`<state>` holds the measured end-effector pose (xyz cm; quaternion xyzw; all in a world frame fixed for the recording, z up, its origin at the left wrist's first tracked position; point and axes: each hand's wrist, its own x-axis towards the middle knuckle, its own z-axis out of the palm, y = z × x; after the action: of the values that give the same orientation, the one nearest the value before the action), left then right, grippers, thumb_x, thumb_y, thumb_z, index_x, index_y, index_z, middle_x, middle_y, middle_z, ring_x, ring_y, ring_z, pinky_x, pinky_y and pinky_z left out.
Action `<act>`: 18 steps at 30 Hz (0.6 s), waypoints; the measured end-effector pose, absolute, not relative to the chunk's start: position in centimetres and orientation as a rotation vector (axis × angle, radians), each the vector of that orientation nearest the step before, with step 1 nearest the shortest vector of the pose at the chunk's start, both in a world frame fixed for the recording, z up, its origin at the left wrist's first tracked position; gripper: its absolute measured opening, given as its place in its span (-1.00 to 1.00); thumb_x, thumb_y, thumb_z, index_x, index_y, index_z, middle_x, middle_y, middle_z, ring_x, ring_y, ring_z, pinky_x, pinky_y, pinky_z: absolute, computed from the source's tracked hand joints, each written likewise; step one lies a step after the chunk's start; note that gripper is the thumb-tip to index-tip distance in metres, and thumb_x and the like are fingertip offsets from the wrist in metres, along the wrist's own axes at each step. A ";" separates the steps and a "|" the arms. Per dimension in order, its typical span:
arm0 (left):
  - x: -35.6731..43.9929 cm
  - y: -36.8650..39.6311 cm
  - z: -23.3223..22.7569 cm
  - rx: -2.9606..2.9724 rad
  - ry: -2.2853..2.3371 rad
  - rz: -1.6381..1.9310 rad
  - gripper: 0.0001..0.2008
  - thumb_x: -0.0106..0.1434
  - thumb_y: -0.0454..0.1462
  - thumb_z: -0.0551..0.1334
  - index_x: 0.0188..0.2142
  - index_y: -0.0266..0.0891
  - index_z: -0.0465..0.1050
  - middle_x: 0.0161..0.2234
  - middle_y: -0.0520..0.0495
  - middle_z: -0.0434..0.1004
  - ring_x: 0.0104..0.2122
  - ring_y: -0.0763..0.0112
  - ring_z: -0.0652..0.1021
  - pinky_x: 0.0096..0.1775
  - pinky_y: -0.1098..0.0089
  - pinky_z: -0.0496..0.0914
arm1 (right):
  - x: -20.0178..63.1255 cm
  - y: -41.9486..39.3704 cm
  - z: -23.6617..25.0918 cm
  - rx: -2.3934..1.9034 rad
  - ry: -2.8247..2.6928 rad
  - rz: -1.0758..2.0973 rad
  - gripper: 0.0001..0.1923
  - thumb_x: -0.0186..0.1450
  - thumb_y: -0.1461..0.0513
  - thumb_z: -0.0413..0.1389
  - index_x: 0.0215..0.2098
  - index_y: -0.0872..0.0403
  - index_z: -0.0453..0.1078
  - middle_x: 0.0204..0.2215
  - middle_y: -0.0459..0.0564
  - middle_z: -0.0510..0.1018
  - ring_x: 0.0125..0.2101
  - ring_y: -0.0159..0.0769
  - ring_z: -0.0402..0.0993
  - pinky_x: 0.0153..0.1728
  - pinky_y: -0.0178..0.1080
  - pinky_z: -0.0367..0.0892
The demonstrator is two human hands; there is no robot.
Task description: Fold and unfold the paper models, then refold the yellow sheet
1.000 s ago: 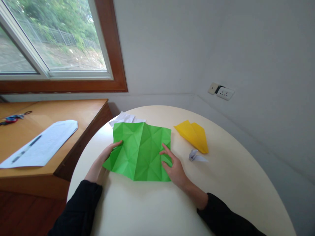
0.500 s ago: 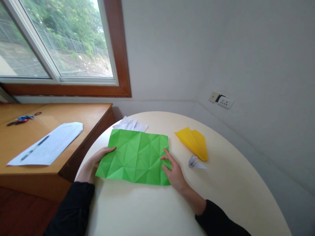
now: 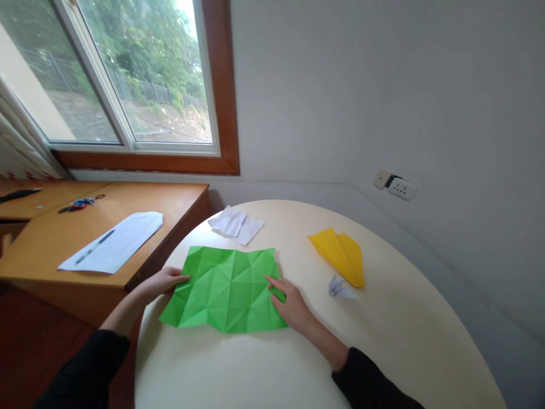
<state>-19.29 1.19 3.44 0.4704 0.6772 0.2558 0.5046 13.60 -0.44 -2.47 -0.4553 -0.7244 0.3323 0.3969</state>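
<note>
A green sheet of paper (image 3: 230, 292), covered in a grid of straight and diagonal creases, lies on the round cream table (image 3: 238, 375). My left hand (image 3: 164, 282) grips its left edge, thumb on top and the other fingers underneath. Over the right edge rests my right hand (image 3: 292, 304), with fingers apart and the fingertips touching the paper. Right of that hand are a small folded white paper figure (image 3: 342, 288) and a folded yellow paper (image 3: 340, 255). Creased white papers (image 3: 238, 223) lie behind the green sheet.
On the left stands a wooden desk (image 3: 179, 213). It bears a white sheet (image 3: 131, 233) with a pen (image 3: 96, 247) on it, and scissors (image 3: 80, 204) farther back. The wall with a socket (image 3: 402, 188) borders the table at the right.
The green paper has come down flatter onto the table, uncovering more of the white papers behind it. Both hands have moved with it. The camera view has shifted left.
</note>
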 end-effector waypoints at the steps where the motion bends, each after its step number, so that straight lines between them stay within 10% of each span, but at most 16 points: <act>1: -19.7 1.2 3.5 1.191 1.660 0.578 -0.71 -0.17 -0.14 0.42 -0.65 -0.29 0.40 -0.76 0.05 0.37 -0.73 0.47 0.40 -0.67 0.53 0.25 | 13.5 -0.4 -2.4 -1.155 -1.860 0.840 -0.52 0.11 0.39 0.02 0.00 0.05 0.41 -0.30 -0.01 0.53 -0.24 -0.27 0.46 -0.08 -0.15 0.32; 8: -20.9 1.9 5.7 1.537 2.098 0.549 -0.77 -0.19 -0.30 0.38 -0.49 -0.23 0.41 -0.72 0.03 0.36 -0.63 0.24 0.48 -0.54 0.39 0.35 | 12.2 0.1 -2.3 -1.186 -1.991 0.789 -0.52 0.12 0.40 0.02 0.00 0.05 0.40 -0.28 -0.01 0.52 -0.23 -0.27 0.44 -0.10 -0.19 0.33; 15: -12.0 -0.5 10.1 1.936 1.830 0.897 -0.71 0.11 -0.15 0.19 -0.19 -0.20 0.46 -0.26 -0.16 0.54 -0.20 0.11 0.51 -0.07 0.24 0.35 | 11.4 0.7 -2.2 -1.190 -2.062 0.757 -0.53 0.15 0.38 0.01 0.02 0.01 0.39 -0.27 -0.03 0.52 -0.23 -0.26 0.44 -0.13 -0.21 0.34; 18: -8.1 -1.7 6.6 2.252 1.709 0.728 -0.49 0.27 -0.09 -0.02 0.13 -0.30 0.23 0.14 -0.27 0.28 0.14 0.09 0.29 0.13 0.11 0.13 | 11.4 0.7 -2.3 -1.169 -2.068 0.747 -0.54 0.15 0.38 0.01 0.01 0.02 0.39 -0.26 -0.01 0.52 -0.22 -0.26 0.44 -0.13 -0.21 0.34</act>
<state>-8.06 -1.70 6.61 0.7667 0.5817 0.2479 0.1109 11.43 0.70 -2.31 -0.4447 -0.7868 0.2841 0.3202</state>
